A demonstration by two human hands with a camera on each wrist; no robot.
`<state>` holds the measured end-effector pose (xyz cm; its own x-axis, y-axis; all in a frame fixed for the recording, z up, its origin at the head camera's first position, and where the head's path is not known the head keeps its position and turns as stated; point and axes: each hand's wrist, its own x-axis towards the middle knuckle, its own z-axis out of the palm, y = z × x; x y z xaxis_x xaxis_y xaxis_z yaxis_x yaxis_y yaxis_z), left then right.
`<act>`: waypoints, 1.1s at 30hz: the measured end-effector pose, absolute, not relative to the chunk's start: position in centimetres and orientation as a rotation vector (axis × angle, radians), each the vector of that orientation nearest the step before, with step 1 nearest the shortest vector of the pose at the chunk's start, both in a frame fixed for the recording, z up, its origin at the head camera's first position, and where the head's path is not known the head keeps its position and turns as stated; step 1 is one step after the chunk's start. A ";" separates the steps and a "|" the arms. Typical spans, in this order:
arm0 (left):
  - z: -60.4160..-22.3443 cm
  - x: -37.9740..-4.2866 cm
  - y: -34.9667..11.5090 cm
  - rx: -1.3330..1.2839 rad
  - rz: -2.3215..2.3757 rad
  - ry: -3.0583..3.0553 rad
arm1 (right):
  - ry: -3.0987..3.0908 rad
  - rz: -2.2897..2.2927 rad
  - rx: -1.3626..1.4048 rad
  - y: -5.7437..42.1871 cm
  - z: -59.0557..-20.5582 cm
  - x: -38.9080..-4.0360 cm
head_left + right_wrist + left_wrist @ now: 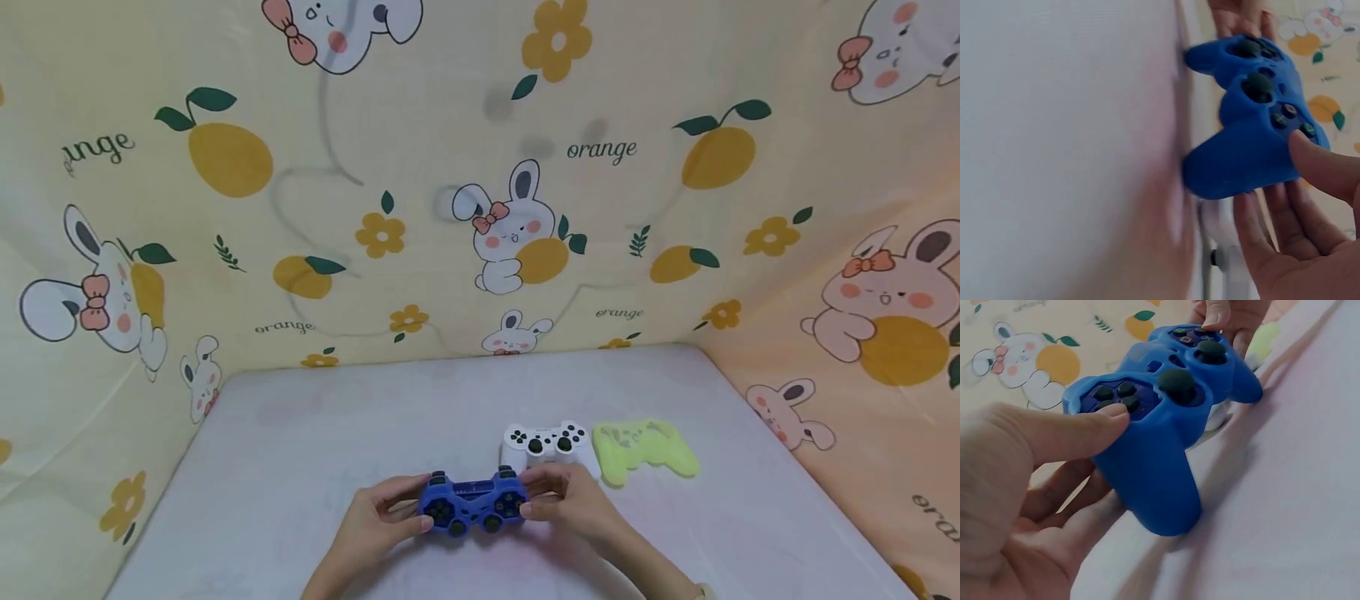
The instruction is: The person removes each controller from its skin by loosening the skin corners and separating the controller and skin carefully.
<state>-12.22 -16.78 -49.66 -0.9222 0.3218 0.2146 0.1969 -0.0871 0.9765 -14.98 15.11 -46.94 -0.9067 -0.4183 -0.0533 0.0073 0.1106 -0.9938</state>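
Both hands hold a game controller in a blue sleeve, just above or touching the table near its front. My left hand pinches one end, its thumb on the face by the direction buttons in the left wrist view and its fingers underneath. The other end is gripped by my right hand, thumb near the symbol buttons. Behind the right hand lies a white controller, partly hidden by that hand. A yellow-green controller sleeve lies to its right, with no controller visible in it.
The pale table spreads to the left of and behind the hands. Fabric walls printed with rabbits and oranges enclose its back, left and right sides.
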 end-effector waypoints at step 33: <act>-47.0 -13.2 -11.8 0.824 1.553 2.634 | 2.453 -1.462 -0.993 15.7 -44.6 -15.8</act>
